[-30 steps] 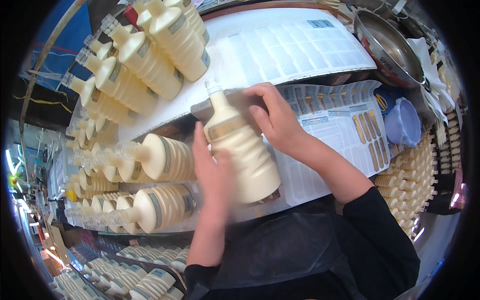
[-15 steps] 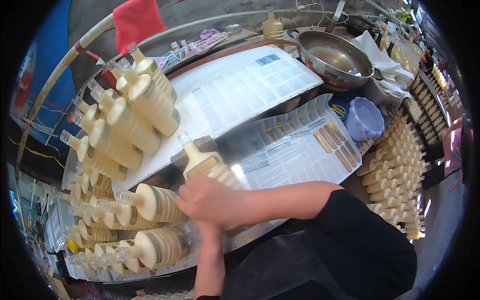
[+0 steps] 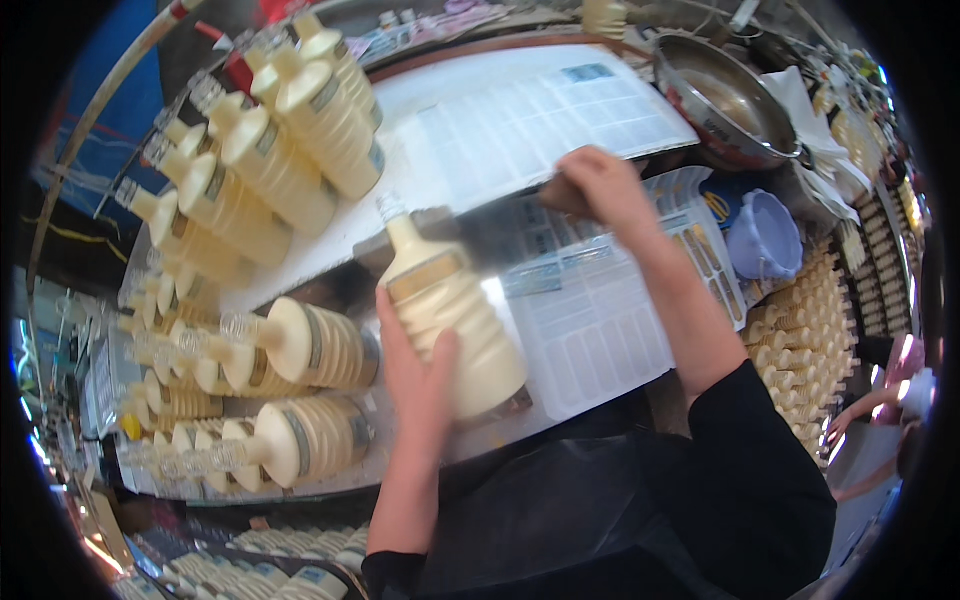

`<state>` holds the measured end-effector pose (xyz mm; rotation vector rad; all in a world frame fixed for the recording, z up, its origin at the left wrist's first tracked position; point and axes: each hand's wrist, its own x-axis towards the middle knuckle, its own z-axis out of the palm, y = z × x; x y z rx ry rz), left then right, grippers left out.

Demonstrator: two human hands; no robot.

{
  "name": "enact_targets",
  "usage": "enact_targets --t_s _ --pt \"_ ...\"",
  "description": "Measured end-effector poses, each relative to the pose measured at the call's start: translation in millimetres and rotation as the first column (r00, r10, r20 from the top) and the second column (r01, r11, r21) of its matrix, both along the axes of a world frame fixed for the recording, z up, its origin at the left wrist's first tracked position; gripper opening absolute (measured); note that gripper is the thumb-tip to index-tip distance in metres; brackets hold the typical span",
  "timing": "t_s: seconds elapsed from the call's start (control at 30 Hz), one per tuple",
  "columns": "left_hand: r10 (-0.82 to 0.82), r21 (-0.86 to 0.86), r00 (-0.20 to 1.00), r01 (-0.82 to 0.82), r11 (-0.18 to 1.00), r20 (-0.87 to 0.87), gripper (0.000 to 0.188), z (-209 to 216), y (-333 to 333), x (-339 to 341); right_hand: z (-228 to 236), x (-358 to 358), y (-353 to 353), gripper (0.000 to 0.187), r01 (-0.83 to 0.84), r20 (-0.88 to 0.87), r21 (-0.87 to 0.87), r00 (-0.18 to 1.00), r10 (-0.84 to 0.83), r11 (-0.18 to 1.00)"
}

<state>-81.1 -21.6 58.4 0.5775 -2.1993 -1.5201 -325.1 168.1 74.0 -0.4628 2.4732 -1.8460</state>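
A cream-coloured bottle (image 3: pixel 465 340) with a ribbed body, a clear threaded neck and a gold label at its shoulder lies tilted in front of me. My left hand (image 3: pixel 415 365) grips its left side, the thumb across the ribs and the fingers along the edge. Farther right, my right hand (image 3: pixel 600 185) is raised over a translucent label sheet (image 3: pixel 600 330), its fingers curled together. Whether it holds anything cannot be made out. Gold strip labels (image 3: pixel 705 260) are on that sheet's right side, and bluish labels (image 3: pixel 535 278) lie nearer the bottle.
Several similar bottles (image 3: pixel 275 165) stand at the left; more (image 3: pixel 310 440) lie on the near-left table. A white board (image 3: pixel 430 140) carries another label sheet (image 3: pixel 540 120). A metal pan (image 3: pixel 715 95), purple basket (image 3: pixel 765 235) and massed bottles (image 3: pixel 800 340) are at the right.
My right hand has left the bottle and moved up and right over the label sheet. My left hand now shows on the bottle's left side. The whole view has shifted.
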Motion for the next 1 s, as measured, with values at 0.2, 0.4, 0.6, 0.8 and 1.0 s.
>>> enact_targets --t_s 0.2,0.4,0.6,0.8,1.0 --pt "0.070 0.142 0.993 -0.083 0.986 0.094 0.089 -9.6 -2.8 5.4 10.1 -16.1 58.8 0.041 0.035 0.098 0.267 0.993 -0.063 0.963" --pt "0.069 0.178 0.995 -0.081 0.981 0.073 0.090 0.4 15.2 12.0 -41.2 68.3 85.2 0.016 -0.089 -0.376 0.615 0.840 0.391 0.783" --pt "0.098 0.219 0.995 -0.099 0.971 0.016 0.088 -7.3 17.8 11.7 -59.1 121.7 85.1 0.026 -0.126 -0.279 0.711 0.853 0.442 0.692" --pt "0.090 0.234 0.995 -0.079 0.969 -0.039 0.083 -8.4 22.2 12.0 -45.9 98.9 136.3 0.027 0.166 -0.302 0.784 0.944 0.134 0.598" --pt "0.091 0.246 0.995 -0.077 0.966 -0.046 0.079 -11.9 21.5 12.1 -53.6 87.6 155.5 0.032 0.115 -0.302 0.720 0.940 0.159 0.685"
